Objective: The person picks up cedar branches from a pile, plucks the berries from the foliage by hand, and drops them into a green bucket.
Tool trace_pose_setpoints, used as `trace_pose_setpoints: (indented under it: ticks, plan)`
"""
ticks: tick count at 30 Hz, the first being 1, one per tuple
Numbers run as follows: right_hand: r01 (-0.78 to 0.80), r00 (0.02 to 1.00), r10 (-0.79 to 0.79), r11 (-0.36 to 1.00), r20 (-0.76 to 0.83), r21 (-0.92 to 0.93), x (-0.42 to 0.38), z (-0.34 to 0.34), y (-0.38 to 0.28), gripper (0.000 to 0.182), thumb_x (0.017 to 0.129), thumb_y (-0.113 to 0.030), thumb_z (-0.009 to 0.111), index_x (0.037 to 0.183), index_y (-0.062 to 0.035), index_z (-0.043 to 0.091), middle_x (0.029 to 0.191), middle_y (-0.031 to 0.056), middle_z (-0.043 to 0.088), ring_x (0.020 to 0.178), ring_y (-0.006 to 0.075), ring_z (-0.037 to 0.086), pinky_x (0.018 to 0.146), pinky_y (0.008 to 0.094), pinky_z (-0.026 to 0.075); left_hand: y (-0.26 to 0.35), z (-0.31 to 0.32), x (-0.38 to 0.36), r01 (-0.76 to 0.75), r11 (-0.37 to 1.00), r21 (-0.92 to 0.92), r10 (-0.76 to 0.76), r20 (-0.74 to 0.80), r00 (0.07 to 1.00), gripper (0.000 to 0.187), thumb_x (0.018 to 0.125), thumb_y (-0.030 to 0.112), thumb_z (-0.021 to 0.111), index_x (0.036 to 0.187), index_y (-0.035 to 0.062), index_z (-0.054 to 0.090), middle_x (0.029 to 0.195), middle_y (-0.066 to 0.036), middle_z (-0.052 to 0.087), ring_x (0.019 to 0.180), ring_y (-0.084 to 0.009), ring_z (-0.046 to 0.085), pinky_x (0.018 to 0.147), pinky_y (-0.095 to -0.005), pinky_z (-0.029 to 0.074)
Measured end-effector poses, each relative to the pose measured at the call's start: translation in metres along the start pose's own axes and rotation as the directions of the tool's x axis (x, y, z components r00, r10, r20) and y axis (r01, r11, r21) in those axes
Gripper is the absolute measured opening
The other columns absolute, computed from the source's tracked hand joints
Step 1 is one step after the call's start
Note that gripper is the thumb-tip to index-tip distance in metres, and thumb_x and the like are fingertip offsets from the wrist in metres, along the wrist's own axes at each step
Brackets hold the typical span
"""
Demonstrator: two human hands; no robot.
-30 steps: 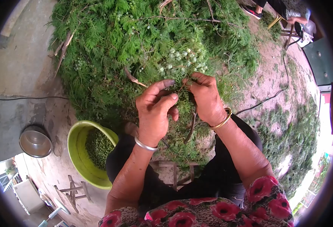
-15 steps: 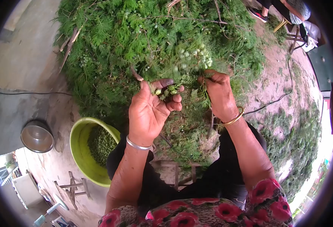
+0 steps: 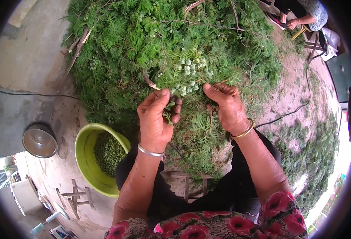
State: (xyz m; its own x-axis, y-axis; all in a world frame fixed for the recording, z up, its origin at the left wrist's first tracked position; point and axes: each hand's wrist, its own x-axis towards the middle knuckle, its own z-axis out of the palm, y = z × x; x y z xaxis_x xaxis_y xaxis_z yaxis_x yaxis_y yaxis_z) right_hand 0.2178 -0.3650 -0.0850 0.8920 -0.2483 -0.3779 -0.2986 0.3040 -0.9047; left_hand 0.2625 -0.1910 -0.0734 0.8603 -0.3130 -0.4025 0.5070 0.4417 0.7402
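Observation:
In the head view my left hand (image 3: 156, 121) is closed, with a few picked green cones and a leafy bit in its curled fingers. Its thumb and fingertip are at the pale green cones (image 3: 188, 67) on a conifer sprig. My right hand (image 3: 229, 107) grips the brownish stem of this sprig (image 3: 201, 81) between thumb and fingers, on the sprig's right side. Behind both hands lies a large heap of cut conifer branches (image 3: 123, 51). A lime-green tub (image 3: 79, 159), partly filled with loose green cones (image 3: 108, 153), stands left of my left forearm.
A metal bowl (image 3: 40, 140) lies on the ground at far left. Below it is a small wooden stool (image 3: 77, 195). Another person (image 3: 303, 18) sits at the upper right. A black cable (image 3: 283, 115) crosses the ground, and more greenery (image 3: 307, 147) is spread at right.
My left hand has turned from palm-up and closed in toward the cone-bearing sprig. My right hand has shifted slightly down, and the sprig, blurred before, now hangs between the hands.

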Motion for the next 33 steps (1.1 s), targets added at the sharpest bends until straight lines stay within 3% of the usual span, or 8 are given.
trace_pose_setpoints:
  ticks: [2, 6, 9, 13, 15, 17, 23, 33]
  plan:
    - [0.052, 0.994, -0.048, 0.998, -0.100, 0.040, -0.002, 0.009, -0.001, 0.030, 0.083, -0.015, 0.067, 0.057, -0.0067, 0.056, 0.052, -0.0094, 0.044, 0.051, 0.0017, 0.035, 0.049, 0.0239, 0.030, -0.001, 0.001, -0.003, 0.010, 0.993, -0.117, -0.022, -0.103, 0.994, 0.023, 0.088, 0.026, 0.061, 0.085, 0.0040, 0.055, 0.075, -0.012, 0.059, 0.059, -0.0189, 0.053, 0.043, -0.0253, 0.038]
    - [0.063, 0.995, -0.051, 0.989, -0.086, 0.133, -0.002, 0.010, -0.001, 0.029, 0.083, -0.016, 0.067, 0.058, -0.0064, 0.055, 0.053, -0.0078, 0.046, 0.049, 0.0016, 0.036, 0.046, 0.0227, 0.029, -0.005, 0.005, -0.003, -0.059, 0.997, -0.049, 0.053, -0.114, 0.992, 0.024, 0.086, 0.025, 0.064, 0.087, 0.0025, 0.056, 0.075, -0.012, 0.059, 0.058, -0.0169, 0.052, 0.043, -0.0242, 0.037]
    - [0.094, 0.994, -0.090, 0.993, -0.066, 0.074, 0.000, 0.007, 0.005, 0.029, 0.082, -0.016, 0.068, 0.058, -0.0062, 0.056, 0.051, -0.0070, 0.046, 0.045, 0.0019, 0.035, 0.042, 0.0219, 0.028, -0.005, 0.004, 0.000, -0.107, 0.986, 0.126, 0.111, -0.026, 0.993, 0.024, 0.084, 0.024, 0.066, 0.087, 0.0024, 0.057, 0.076, -0.011, 0.059, 0.058, -0.0160, 0.052, 0.044, -0.0243, 0.037]
    - [0.103, 0.993, -0.102, 0.994, -0.064, 0.020, -0.002, 0.007, 0.004, 0.025, 0.081, -0.016, 0.068, 0.061, -0.0041, 0.059, 0.051, -0.0066, 0.046, 0.044, 0.0021, 0.035, 0.041, 0.0215, 0.028, -0.005, 0.002, 0.002, -0.054, 0.992, 0.114, 0.058, -0.029, 0.998, 0.024, 0.084, 0.025, 0.066, 0.089, 0.0031, 0.057, 0.077, -0.010, 0.060, 0.058, -0.0158, 0.052, 0.044, -0.0244, 0.038]
    - [0.101, 0.993, -0.100, 0.995, -0.061, 0.019, -0.002, 0.008, 0.004, 0.024, 0.081, -0.015, 0.068, 0.062, -0.0028, 0.060, 0.051, -0.0069, 0.046, 0.045, 0.0021, 0.035, 0.041, 0.0220, 0.028, -0.001, 0.005, 0.003, 0.057, 0.992, -0.114, -0.060, -0.020, 0.998, 0.022, 0.083, 0.022, 0.068, 0.079, 0.0051, 0.055, 0.073, -0.005, 0.057, 0.055, -0.0155, 0.053, 0.041, -0.0240, 0.037]
    - [0.212, 0.973, -0.222, 0.967, -0.057, -0.141, -0.003, 0.008, 0.004, 0.021, 0.081, -0.014, 0.067, 0.066, -0.0005, 0.062, 0.051, -0.0063, 0.046, 0.048, 0.0019, 0.034, 0.043, 0.0237, 0.029, -0.003, 0.008, 0.003, 0.022, 0.994, -0.109, -0.026, -0.039, 0.999, 0.023, 0.083, 0.023, 0.068, 0.079, 0.0055, 0.054, 0.073, -0.004, 0.056, 0.056, -0.0161, 0.054, 0.041, -0.0246, 0.038]
    - [0.165, 0.977, -0.201, 0.924, -0.070, -0.345, -0.008, 0.012, 0.000, 0.018, 0.080, -0.012, 0.066, 0.071, 0.0023, 0.062, 0.052, -0.0040, 0.047, 0.052, 0.0031, 0.036, 0.045, 0.0256, 0.031, -0.013, 0.016, 0.003, -0.031, 0.998, -0.047, 0.030, -0.032, 0.999, 0.023, 0.079, 0.020, 0.071, 0.084, 0.0036, 0.055, 0.073, -0.002, 0.054, 0.054, -0.0153, 0.055, 0.039, -0.0242, 0.038]
    - [0.251, 0.941, -0.325, 0.861, -0.099, -0.442, -0.001, 0.005, 0.013, 0.019, 0.080, -0.010, 0.067, 0.069, 0.0035, 0.059, 0.050, 0.0019, 0.043, 0.053, 0.0056, 0.035, 0.045, 0.0287, 0.033, -0.010, 0.015, -0.003, 0.034, 0.985, 0.168, -0.041, 0.037, 0.998, 0.013, 0.078, 0.007, 0.068, 0.082, -0.0014, 0.059, 0.073, -0.007, 0.058, 0.054, -0.0100, 0.049, 0.039, -0.0217, 0.036]
